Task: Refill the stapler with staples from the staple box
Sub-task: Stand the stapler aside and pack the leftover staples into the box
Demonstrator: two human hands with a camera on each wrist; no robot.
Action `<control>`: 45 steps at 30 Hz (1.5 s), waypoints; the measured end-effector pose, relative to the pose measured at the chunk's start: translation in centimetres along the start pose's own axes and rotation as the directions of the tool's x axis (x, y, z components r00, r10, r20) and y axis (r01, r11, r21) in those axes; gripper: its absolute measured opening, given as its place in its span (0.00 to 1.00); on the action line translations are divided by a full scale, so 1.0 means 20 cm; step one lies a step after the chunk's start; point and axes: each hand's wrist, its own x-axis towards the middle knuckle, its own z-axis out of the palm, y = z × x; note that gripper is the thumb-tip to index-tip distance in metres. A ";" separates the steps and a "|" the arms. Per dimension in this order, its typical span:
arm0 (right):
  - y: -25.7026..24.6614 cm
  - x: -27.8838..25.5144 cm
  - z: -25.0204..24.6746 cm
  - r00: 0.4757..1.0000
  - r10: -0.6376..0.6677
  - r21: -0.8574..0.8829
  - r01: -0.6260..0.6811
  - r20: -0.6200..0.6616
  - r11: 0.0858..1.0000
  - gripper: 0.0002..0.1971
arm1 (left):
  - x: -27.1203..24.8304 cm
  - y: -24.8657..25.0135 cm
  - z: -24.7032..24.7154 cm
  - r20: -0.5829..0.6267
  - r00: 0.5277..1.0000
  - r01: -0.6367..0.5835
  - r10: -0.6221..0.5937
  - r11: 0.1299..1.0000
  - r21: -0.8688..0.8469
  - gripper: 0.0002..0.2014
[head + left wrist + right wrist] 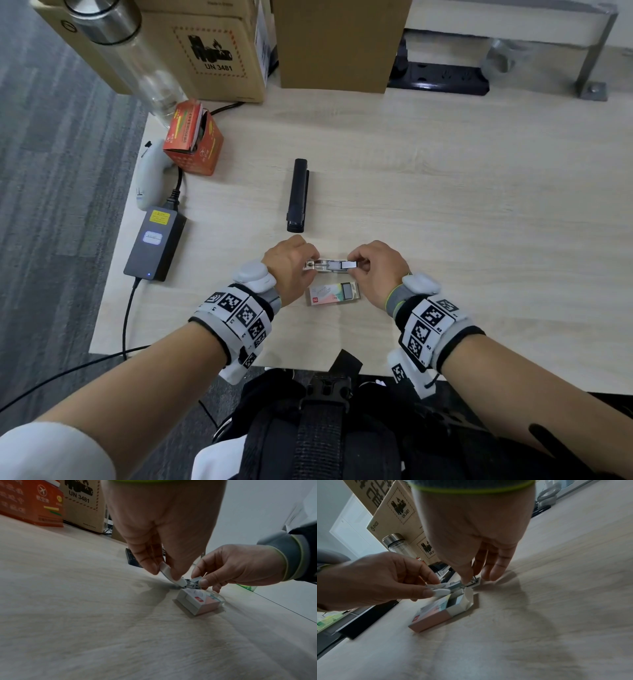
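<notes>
A small white and metal stapler point(325, 266) point(453, 586) is held open just above the table between both hands. My left hand point(309, 267) point(164, 572) pinches its white end between thumb and fingers. My right hand point(353, 265) point(471, 580) pinches a grey strip of staples point(349, 264) point(196, 579) at the stapler's metal channel. The staple box point(329, 294) point(199, 601) point(435, 611) lies on the table right below the hands, its drawer slid out to the right with staples showing.
A black stapler point(298, 193) lies lengthwise beyond the hands. To the left are a power adapter point(154, 243), an orange carton point(193, 137), a white handheld device point(150, 174) and a glass bottle point(130, 51). Cardboard boxes point(335, 44) stand at the back. The table edge point(239, 359) is near my body.
</notes>
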 end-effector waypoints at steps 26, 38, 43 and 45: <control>-0.06 0.07 -0.04 0.973 0.194 -0.039 -0.190 0.126 0.981 0.05 | 0.00 0.01 -0.03 0.067 0.998 0.005 -0.008 0.999 0.032 0.10; 0.07 -0.05 -0.06 0.994 0.080 0.011 -0.081 0.081 0.997 0.07 | 0.01 0.10 -0.07 -0.023 1.000 -0.015 0.010 0.971 -0.239 0.17; 0.08 -0.05 -0.06 0.989 0.110 0.028 -0.113 0.096 0.993 0.08 | 0.06 0.21 -0.04 0.058 0.998 -0.010 0.026 0.963 -0.271 0.15; 0.09 -0.06 -0.07 0.991 0.104 0.060 -0.109 0.087 0.992 0.08 | 0.09 0.24 -0.02 0.088 0.996 -0.008 0.026 0.981 -0.195 0.12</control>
